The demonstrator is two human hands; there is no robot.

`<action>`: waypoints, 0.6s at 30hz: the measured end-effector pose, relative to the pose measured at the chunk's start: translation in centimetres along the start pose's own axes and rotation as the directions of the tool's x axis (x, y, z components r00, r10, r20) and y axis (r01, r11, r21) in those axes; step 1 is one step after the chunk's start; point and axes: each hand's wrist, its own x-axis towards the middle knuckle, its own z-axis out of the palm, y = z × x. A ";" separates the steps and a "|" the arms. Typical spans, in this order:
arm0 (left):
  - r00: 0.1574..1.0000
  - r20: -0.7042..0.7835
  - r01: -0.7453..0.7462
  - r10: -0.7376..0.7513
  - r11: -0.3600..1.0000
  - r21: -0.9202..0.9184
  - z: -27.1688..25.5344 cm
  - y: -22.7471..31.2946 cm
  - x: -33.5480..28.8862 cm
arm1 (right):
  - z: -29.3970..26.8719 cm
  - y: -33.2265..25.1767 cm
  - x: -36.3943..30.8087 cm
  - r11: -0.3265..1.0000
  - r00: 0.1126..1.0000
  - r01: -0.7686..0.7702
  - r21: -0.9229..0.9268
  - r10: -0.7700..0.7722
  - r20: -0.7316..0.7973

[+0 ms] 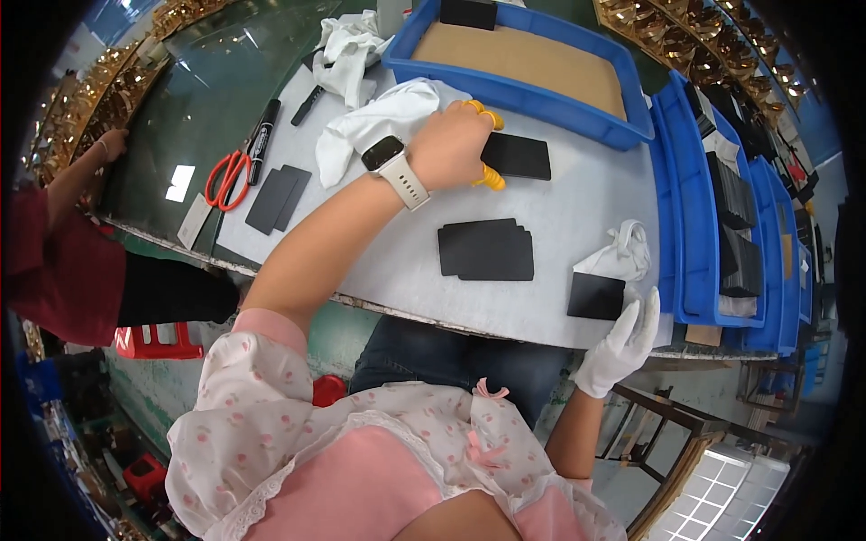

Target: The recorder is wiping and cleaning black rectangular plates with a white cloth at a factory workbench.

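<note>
My left hand [448,147], with yellow finger cots on the thumb and fingers and a watch at the wrist, closes around the left end of a black rectangular plate [521,157]. The thumb is at the plate's near edge, the fingers at its far edge. My right hand [615,353] wears a white glove, its fingers stretched and apart. Its fingertips are beside the right edge of another black plate [595,296], at the table's near edge; whether they touch cannot be told. A crumpled white cloth [624,253] lies just behind that plate. Several overlapping dark plates [485,250] lie between my hands.
White cloths [383,122], red-handled scissors [228,179], a black marker [263,142] and dark plates [278,198] lie on the left. A blue tray [532,88] lined with brown board stands behind. Blue bins [669,198] of dark plates line the right. A person [68,261] stands at left.
</note>
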 end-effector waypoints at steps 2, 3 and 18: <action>0.999 0.002 -0.038 0.038 0.996 -0.081 0.0 -0.2 0.5 | -0.1 0.2 0.0 1.000 1.000 0.006 0.002 -0.006 0.009; 0.999 -0.003 -0.036 0.036 0.996 -0.077 -0.1 -0.3 0.7 | -0.1 0.5 0.0 1.000 1.000 -0.007 0.016 0.007 0.011; 0.963 -0.270 -0.066 0.019 0.983 -0.168 -2.0 4.1 -3.5 | -0.5 -0.7 0.4 0.994 0.999 -0.049 0.101 0.049 0.009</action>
